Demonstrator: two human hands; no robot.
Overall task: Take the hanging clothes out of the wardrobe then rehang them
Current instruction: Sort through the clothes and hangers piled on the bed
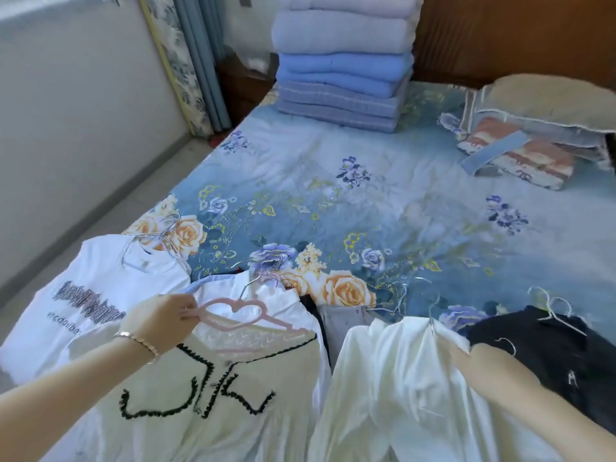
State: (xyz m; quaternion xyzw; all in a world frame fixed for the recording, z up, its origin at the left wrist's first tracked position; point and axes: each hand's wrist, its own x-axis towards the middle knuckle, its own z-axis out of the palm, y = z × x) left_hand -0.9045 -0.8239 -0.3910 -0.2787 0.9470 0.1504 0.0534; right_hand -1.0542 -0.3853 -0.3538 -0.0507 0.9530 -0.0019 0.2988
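In from lower left: left forearm (66, 390), angled up and right, wrist straight. Back of left hand (160, 320) faces up, fingers curled, fingertips (187, 311) pinching end of pink hanger (233, 315). In from lower right: right forearm (533, 385), angled up and left. No read on right hand, buried under white garment (400, 378). Arms well apart.

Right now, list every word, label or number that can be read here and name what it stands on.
White T-shirt, large grey print: stylised letters, unreadable.
White T-shirt, small line beneath: "vncaoiibe", uncertain; its end is covered.
Black garment: small white mark, too small to read.
Pink hanger held by the left hand: no text.
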